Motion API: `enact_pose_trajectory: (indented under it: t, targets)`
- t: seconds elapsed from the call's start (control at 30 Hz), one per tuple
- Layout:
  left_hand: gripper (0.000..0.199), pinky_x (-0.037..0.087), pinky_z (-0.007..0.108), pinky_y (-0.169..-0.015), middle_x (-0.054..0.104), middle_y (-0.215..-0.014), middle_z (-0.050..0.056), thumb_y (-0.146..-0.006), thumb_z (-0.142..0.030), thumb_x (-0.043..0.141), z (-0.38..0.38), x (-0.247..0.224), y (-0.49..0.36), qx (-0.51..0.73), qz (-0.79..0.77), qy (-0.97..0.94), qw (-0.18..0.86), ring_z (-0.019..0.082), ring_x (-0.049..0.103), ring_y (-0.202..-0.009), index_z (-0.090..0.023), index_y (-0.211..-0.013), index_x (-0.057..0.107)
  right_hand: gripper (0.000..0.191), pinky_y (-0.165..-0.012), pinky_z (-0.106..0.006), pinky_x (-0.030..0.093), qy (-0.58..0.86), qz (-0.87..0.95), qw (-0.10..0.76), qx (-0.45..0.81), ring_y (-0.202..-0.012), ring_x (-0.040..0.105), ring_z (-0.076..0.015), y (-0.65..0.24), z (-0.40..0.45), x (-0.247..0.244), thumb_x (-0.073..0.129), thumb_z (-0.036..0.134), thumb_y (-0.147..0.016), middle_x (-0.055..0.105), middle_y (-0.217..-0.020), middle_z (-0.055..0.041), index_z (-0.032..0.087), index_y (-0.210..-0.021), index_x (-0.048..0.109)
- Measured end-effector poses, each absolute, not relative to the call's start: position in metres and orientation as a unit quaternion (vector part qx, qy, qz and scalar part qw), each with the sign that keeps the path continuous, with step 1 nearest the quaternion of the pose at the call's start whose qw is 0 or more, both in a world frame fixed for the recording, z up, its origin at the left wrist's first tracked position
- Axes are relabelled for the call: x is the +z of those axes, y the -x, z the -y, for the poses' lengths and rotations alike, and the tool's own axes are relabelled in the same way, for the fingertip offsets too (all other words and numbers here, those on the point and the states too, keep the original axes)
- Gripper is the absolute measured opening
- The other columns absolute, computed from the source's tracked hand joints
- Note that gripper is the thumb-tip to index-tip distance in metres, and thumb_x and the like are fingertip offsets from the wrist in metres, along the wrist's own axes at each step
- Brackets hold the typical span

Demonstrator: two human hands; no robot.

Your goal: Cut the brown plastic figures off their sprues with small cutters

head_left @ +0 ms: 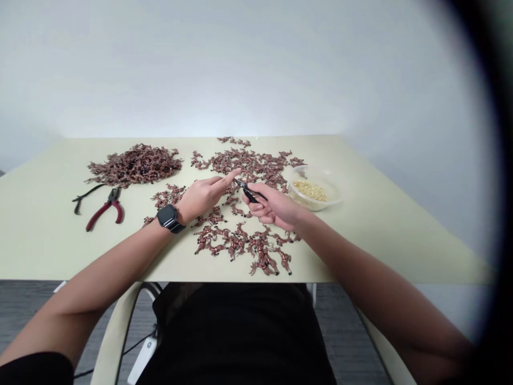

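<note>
My right hand (pixel 273 206) is wrapped round black-handled pliers (pixel 252 193), whose metal jaws point left toward my left hand. My left hand (pixel 206 195), a black watch on its wrist, hovers over the middle of the table with its fingers stretched toward the plier tips. Whether a small piece sits between the fingers and the jaws is too small to tell. Brown animal-shaped figures (pixel 262 248) lie scattered in front of and beneath both hands. More such figures (pixel 248 163) spread out behind the hands.
A dense heap of brown figures (pixel 138 164) lies at the back left of the pale table (pixel 393 230). Red-handled pliers (pixel 106 208) and a black tool (pixel 86 199) rest in front of it. A clear round bowl (pixel 333 195) with small golden pieces (pixel 310 190) stands right of my right hand.
</note>
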State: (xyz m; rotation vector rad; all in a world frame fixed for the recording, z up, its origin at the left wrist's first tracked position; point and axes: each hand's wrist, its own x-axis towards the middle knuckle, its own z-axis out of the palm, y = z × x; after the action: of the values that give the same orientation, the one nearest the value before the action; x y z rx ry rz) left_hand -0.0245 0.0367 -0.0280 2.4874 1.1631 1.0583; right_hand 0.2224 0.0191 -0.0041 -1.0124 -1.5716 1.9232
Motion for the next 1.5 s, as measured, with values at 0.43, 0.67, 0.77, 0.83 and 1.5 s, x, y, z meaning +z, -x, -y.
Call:
enact_pose_trajectory:
  t: [0.43,0.67,0.77,0.83,1.5]
  targets:
    - [0.042,0.032,0.016,-0.037,0.068,-0.077,-0.001,-0.097,-0.038,0.072,-0.033,-0.016,0.012,0.409,-0.327,-0.549,0.652,0.003,0.037,-0.042,-0.016,-0.132,0.067,0.029,-0.063,-0.032,0.030,0.463,0.801,0.300,0.234,-0.066,0.048,-0.0168,-0.230,-0.024,-0.013,0.051,0.051,-0.103,0.055,-0.073,0.0000,0.022,-0.098,0.056]
    - [0.046,0.033,0.016,-0.038,0.068,-0.076,-0.001,-0.099,-0.037,0.070,-0.031,-0.016,0.012,0.396,-0.314,-0.555,0.660,0.004,0.037,-0.043,-0.018,-0.141,0.065,0.029,-0.062,-0.031,0.030,0.444,0.815,0.286,0.239,-0.064,0.048,-0.0159,-0.230,-0.024,-0.012,0.050,0.050,-0.103,0.055,-0.073,0.0012,0.023,-0.098,0.056]
    - [0.047,0.033,0.016,-0.038,0.067,-0.076,-0.001,-0.099,-0.037,0.069,-0.031,-0.016,0.012,0.394,-0.319,-0.560,0.656,0.004,0.037,-0.043,-0.018,-0.142,0.064,0.029,-0.062,-0.031,0.029,0.445,0.814,0.282,0.243,-0.064,0.049,-0.0157,-0.230,-0.023,-0.010,0.048,0.050,-0.104,0.056,-0.073,0.0010,0.023,-0.095,0.054]
    - [0.049,0.033,0.016,-0.037,0.067,-0.075,-0.001,-0.099,-0.038,0.069,-0.031,-0.016,0.012,0.393,-0.323,-0.564,0.650,0.004,0.036,-0.042,-0.018,-0.143,0.064,0.030,-0.061,-0.030,0.029,0.447,0.812,0.281,0.246,-0.063,0.049,-0.0156,-0.230,-0.023,-0.009,0.049,0.050,-0.104,0.056,-0.073,0.0009,0.023,-0.093,0.053]
    - [0.064,0.042,0.020,-0.041,0.073,-0.077,0.004,-0.102,-0.047,0.064,-0.023,-0.008,0.009,0.402,-0.379,-0.707,0.441,0.007,0.050,-0.041,-0.016,-0.156,0.053,0.029,-0.064,-0.032,0.031,0.449,0.795,0.318,0.255,-0.067,0.046,-0.0166,-0.234,-0.023,-0.005,0.054,0.051,-0.102,0.054,-0.075,-0.0005,0.022,-0.095,0.057]
